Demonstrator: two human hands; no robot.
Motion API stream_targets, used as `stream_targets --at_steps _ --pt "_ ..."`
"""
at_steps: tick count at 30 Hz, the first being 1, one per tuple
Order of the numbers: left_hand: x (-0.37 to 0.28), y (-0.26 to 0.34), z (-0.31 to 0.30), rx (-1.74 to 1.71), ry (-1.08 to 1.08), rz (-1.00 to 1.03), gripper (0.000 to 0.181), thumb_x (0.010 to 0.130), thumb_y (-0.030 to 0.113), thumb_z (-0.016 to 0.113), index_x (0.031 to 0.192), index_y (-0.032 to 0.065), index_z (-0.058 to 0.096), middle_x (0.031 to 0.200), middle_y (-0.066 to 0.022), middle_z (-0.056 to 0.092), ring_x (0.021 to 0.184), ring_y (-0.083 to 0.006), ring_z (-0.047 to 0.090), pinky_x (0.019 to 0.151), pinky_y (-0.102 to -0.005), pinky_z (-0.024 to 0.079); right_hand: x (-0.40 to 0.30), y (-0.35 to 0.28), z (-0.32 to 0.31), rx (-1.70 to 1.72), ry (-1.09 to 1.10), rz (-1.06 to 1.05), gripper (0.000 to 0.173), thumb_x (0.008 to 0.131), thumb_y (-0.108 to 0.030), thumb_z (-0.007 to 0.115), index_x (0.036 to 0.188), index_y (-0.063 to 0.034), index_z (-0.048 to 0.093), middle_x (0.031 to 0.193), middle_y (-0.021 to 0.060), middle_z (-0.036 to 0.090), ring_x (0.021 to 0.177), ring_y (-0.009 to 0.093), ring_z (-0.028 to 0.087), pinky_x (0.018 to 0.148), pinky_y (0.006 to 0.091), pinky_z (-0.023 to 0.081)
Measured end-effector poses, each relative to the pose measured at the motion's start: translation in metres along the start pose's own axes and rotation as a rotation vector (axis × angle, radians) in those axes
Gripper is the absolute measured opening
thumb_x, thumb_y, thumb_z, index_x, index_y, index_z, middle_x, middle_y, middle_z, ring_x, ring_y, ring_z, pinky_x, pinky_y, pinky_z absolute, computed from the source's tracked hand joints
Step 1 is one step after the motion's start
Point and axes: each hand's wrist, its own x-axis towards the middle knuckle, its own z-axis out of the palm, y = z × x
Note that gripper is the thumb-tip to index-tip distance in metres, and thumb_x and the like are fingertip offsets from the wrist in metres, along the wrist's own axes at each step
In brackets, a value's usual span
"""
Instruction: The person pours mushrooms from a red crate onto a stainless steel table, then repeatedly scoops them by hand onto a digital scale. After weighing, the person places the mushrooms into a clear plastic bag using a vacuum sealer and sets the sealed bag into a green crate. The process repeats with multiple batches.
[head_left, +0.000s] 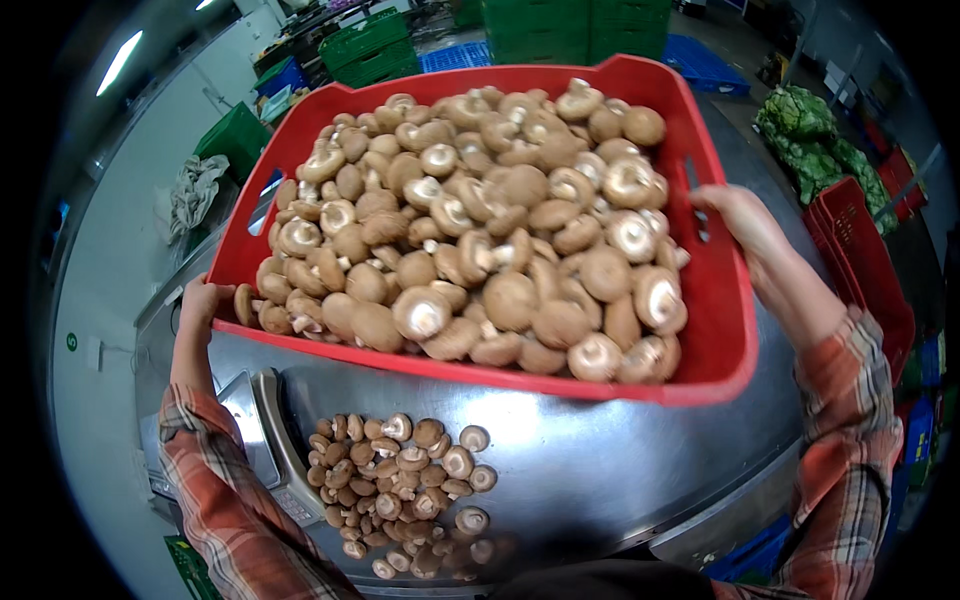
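A red plastic crate (525, 382) full of brown mushrooms (510, 300) is held in front of me, tilted so its inside faces me. My left hand (201, 298) grips its near left corner. On the crate's right side, my right hand (742, 217) holds the wall by the handle slot. A loose pile of mushrooms (405, 480) lies on the stainless steel table (570, 465) below the crate's near edge. Just left of that pile stands a weighing scale (251, 420), partly hidden by my left sleeve.
Green crates (540, 34) are stacked beyond the table, with blue pallets (701, 64) near them. At the right are bagged leafy vegetables (799, 124) and another red crate (855, 247). A crumpled bag (196, 193) lies at the left by a pale wall (112, 247).
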Motion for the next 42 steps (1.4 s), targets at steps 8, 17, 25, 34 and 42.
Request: stream_targets --at_steps 8,17,25,34,42 --pt "0.063 -0.020 -0.014 -0.116 -0.018 0.200 0.034 0.065 -0.007 0.052 0.097 -0.0020 0.060 0.082 -0.0097 0.063 0.066 -0.0196 0.060 0.061 -0.0301 0.049 0.062 0.019 0.001 -0.459 0.042 -0.147 0.015 0.074 -0.014 0.058 0.069 -0.0005 0.059 0.070 0.0109 0.059 0.063 0.022 0.058 0.059 0.0366 0.049" --pt "0.112 -0.022 0.001 -0.150 -0.077 0.367 0.032 0.066 -0.002 0.050 0.097 -0.0010 0.058 0.080 -0.0098 0.062 0.064 -0.0191 0.059 0.059 -0.0283 0.047 0.183 0.044 0.001 -1.906 0.046 -0.145 0.017 0.067 -0.005 0.055 0.076 -0.0003 0.069 0.070 0.0168 0.065 0.060 0.030 0.063 0.057 0.0384 0.050" --pt "0.139 -0.040 0.009 -0.150 0.009 0.450 0.035 0.069 -0.001 0.052 0.103 -0.0002 0.061 0.085 -0.0084 0.064 0.071 -0.0159 0.059 0.065 -0.0267 0.046 0.090 0.049 0.036 -0.693 0.459 -0.293 0.016 0.075 -0.003 0.054 0.066 0.0068 0.061 0.057 0.0159 0.058 0.042 0.028 0.054 0.043 0.0389 0.042" --pt "0.070 -0.049 0.008 -0.294 0.076 0.405 0.027 0.080 -0.002 0.054 0.107 -0.0032 0.058 0.096 -0.0088 0.064 0.082 -0.0156 0.060 0.076 -0.0256 0.047 0.086 0.063 0.024 -0.609 0.405 -0.376 0.015 0.080 -0.014 0.054 0.080 0.0009 0.055 0.057 0.0067 0.054 0.043 0.016 0.051 0.039 0.0303 0.040" --pt "-0.002 -0.031 0.013 -0.181 0.146 0.328 0.027 0.084 0.002 0.053 0.109 -0.0059 0.055 0.100 -0.0094 0.062 0.086 -0.0142 0.057 0.080 -0.0261 0.044 0.051 0.052 0.028 -0.491 0.403 -0.278 0.018 0.089 -0.016 0.051 0.096 0.0004 0.052 0.063 0.0046 0.054 0.047 0.012 0.049 0.044 0.0276 0.040"
